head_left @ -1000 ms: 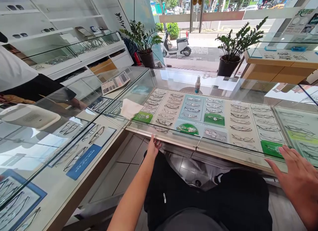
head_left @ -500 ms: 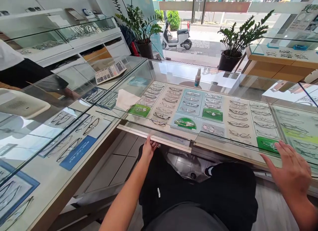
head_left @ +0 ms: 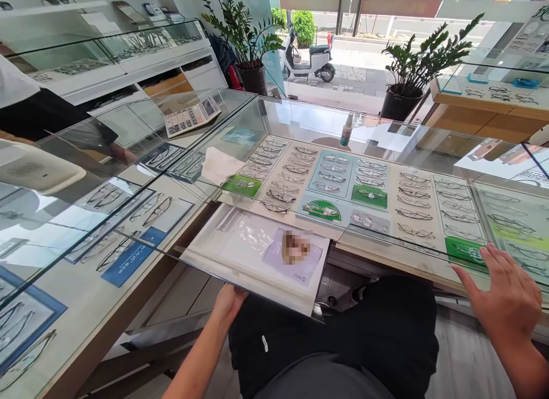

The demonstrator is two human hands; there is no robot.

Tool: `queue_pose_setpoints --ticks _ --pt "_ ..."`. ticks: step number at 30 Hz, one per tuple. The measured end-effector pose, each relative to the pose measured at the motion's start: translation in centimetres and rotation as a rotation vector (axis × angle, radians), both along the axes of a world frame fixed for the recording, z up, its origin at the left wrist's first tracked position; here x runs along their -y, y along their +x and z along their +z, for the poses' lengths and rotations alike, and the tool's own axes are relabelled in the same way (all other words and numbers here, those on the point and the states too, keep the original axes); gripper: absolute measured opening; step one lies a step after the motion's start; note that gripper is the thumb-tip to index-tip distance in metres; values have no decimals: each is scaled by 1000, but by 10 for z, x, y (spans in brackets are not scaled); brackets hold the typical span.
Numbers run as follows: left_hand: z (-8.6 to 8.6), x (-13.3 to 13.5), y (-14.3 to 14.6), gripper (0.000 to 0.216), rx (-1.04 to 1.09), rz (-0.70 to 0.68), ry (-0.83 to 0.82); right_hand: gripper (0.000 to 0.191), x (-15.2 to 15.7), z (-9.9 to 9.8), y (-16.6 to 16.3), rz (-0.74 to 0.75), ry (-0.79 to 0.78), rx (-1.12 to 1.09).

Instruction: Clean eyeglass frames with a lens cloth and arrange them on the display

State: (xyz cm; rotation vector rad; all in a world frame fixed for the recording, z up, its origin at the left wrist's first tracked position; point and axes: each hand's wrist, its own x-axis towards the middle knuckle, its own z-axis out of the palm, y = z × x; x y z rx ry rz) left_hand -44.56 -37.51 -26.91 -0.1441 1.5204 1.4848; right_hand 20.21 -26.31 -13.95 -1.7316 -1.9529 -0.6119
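My left hand [head_left: 230,303] is closed around the front edge of a drawer [head_left: 253,276], which stands pulled out from under the glass-topped display case. Inside it, a clear plastic sleeve [head_left: 246,239] lies beside a pale purple printed sheet [head_left: 295,256]; its picture is blurred. My fingertips are hidden beneath the drawer's front. On the right, my right hand [head_left: 504,293] rests on the front edge of the glass counter, fingers straight and thumb spread, holding nothing. Under the glass lie rows of eyeglasses [head_left: 414,203] and green cards [head_left: 465,251].
A spray bottle [head_left: 346,130], a white cloth [head_left: 218,166] and a calculator [head_left: 193,116] sit on the counter. Another case [head_left: 86,307] with eyeglasses runs along the left. A person in dark clothing [head_left: 55,119] is at far left. Potted plants [head_left: 401,102] stand by the window.
The drawer has slid out toward me, exposing its contents. My left hand has moved toward me and slightly left with it. The right hand has stayed on the glass.
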Motion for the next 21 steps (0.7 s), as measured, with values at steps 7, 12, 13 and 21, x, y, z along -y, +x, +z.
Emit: queue_pose_setpoints --ticks 7,12,13,21 --pt "36 16 3 20 -142 -15 -147 76 -2 -1 0 17 18 -24" --pt "137 41 -2 30 -930 289 -201 78 5 15 -24 5 -28 -60" --pt "167 43 -1 34 -1161 264 -198 79 7 20 -33 13 -37 -81" --pt "249 -82 19 36 -1580 -1299 -1 63 -21 68 -115 345 -99 -66"
